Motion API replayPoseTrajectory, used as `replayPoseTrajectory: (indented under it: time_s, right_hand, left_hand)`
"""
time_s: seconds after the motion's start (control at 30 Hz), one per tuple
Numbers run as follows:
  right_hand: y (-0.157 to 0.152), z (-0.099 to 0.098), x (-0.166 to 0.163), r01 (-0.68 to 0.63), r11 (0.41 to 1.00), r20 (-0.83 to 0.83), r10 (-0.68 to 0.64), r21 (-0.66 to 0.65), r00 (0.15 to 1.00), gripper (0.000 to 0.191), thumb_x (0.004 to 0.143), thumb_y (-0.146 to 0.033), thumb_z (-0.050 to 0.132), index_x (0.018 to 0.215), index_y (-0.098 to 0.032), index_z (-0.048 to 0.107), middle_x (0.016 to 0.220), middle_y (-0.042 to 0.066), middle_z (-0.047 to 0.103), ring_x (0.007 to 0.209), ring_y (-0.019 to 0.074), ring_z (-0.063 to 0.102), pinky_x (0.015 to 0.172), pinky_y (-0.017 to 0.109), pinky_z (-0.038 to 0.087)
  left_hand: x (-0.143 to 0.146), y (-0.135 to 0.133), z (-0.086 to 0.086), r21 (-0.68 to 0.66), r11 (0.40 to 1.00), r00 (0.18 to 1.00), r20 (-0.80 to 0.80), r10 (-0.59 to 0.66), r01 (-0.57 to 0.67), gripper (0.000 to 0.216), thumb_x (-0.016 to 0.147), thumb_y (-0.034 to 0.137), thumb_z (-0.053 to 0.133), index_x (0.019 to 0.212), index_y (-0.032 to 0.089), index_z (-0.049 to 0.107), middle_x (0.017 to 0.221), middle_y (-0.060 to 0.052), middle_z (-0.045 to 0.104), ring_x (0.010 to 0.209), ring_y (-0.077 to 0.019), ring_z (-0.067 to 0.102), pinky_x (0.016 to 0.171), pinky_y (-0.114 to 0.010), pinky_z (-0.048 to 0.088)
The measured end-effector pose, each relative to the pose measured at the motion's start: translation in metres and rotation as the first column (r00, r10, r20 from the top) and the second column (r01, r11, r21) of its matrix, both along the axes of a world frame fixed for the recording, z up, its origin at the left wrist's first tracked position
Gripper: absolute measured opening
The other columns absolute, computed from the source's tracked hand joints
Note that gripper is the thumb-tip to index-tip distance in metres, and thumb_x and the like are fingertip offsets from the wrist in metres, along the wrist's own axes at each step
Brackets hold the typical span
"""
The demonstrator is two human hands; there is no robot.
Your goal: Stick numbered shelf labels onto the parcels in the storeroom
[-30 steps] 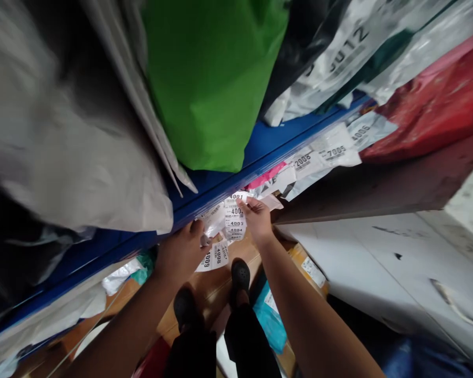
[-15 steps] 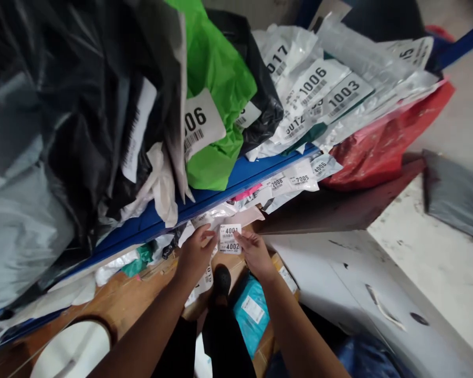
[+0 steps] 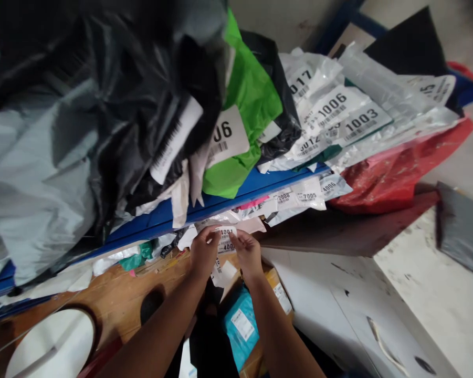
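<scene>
A white printed label (image 3: 227, 245) reading 4001 and 4002, its last digit partly covered, is held up in front of me, just below the shelf edge. My left hand (image 3: 203, 252) pinches its left edge. On the opposite edge, the thumb and fingers of my right hand (image 3: 248, 253) are closed. More white printed label paper (image 3: 222, 273) hangs below, between my wrists; whether it joins the held label I cannot tell. Closest above my hands is the blue shelf (image 3: 157, 216), and lower bags tagged 2008, 7005 and 4006 (image 3: 328, 187) lie beneath it.
On the upper shelf are black bags (image 3: 122, 79), a green bag (image 3: 255, 100), white tagged bags (image 3: 330, 107) and a red bag (image 3: 409, 163). A turquoise parcel (image 3: 236, 310) lies below my right forearm. A white round lid or stool (image 3: 51, 341) stands lower left, a white box (image 3: 338, 294) right.
My left hand has closed in from beside the label onto its left edge. My view has shifted, so the shelf bags appear farther right. A dark foot shape now shows left of my left forearm.
</scene>
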State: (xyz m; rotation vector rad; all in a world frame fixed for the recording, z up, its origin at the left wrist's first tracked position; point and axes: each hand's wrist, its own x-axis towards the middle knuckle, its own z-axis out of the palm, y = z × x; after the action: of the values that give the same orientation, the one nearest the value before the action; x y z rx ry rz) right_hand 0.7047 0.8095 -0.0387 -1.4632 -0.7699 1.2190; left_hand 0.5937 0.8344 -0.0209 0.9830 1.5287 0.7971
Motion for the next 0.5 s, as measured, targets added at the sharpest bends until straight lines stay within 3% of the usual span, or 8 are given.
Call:
replayPoseTrajectory:
  time_s: [0.07,0.17,0.27,0.4,0.5]
  right_hand:
    - [0.011,-0.002,-0.001,0.006,1.000,0.125,-0.009,0.019,0.992,0.026,0.074,-0.042,0.064,0.081,-0.018,0.070,0.076,0.003,0.072,0.075,0.0200,0.064,0.074,0.032,0.048]
    - [0.031,-0.003,0.001,0.004,1.000,0.350,-0.003,-0.003,0.937,0.031,0.073,-0.048,0.061,0.074,-0.018,0.069,0.074,0.005,0.072,0.072,0.0207,0.062,0.072,0.031,0.046]
    - [0.047,-0.005,0.005,0.020,0.998,0.501,0.012,-0.057,0.865,0.038,0.071,-0.054,0.059,0.062,-0.018,0.063,0.058,0.003,0.065,0.056,0.0165,0.054,0.060,0.028,0.041]
    - [0.054,-0.015,0.009,0.072,0.996,0.452,-0.038,-0.060,0.891,0.046,0.061,-0.059,0.066,0.045,-0.021,0.045,0.040,-0.005,0.045,0.044,0.0100,0.037,0.048,0.025,0.031]
    - [0.052,-0.022,0.010,0.037,0.996,0.350,-0.008,-0.077,0.937,0.043,0.057,-0.057,0.070,0.049,-0.020,0.051,0.044,-0.006,0.048,0.046,0.0095,0.038,0.049,0.025,0.034]
  left_hand:
    - [0.004,-0.002,0.003,0.005,1.000,0.997,-0.080,0.020,-0.020,0.034,0.082,0.030,0.052,0.113,0.018,0.061,0.100,-0.009,0.072,0.093,-0.0227,0.067,0.086,-0.037,0.050]
    - [0.014,-0.007,0.009,-0.001,1.000,0.957,-0.288,0.007,-0.007,0.053,0.086,0.030,0.050,0.135,0.013,0.039,0.108,-0.014,0.068,0.095,-0.0251,0.066,0.080,-0.039,0.053]
    - [0.023,-0.011,0.017,0.022,0.987,0.847,-0.517,-0.125,0.159,0.051,0.088,0.023,0.045,0.137,0.012,0.036,0.120,-0.017,0.061,0.095,-0.0262,0.066,0.070,-0.038,0.056]
    - [0.027,-0.007,0.021,-0.118,0.851,0.571,-0.694,-0.439,0.511,0.058,0.084,0.001,0.035,0.141,0.014,0.036,0.144,-0.018,0.041,0.088,-0.0235,0.069,0.066,-0.035,0.059]
    - [0.027,0.000,0.018,-0.163,0.816,0.520,-0.697,-0.493,0.554,0.058,0.082,-0.002,0.034,0.139,0.012,0.039,0.141,-0.020,0.045,0.091,-0.0244,0.068,0.068,-0.035,0.059]
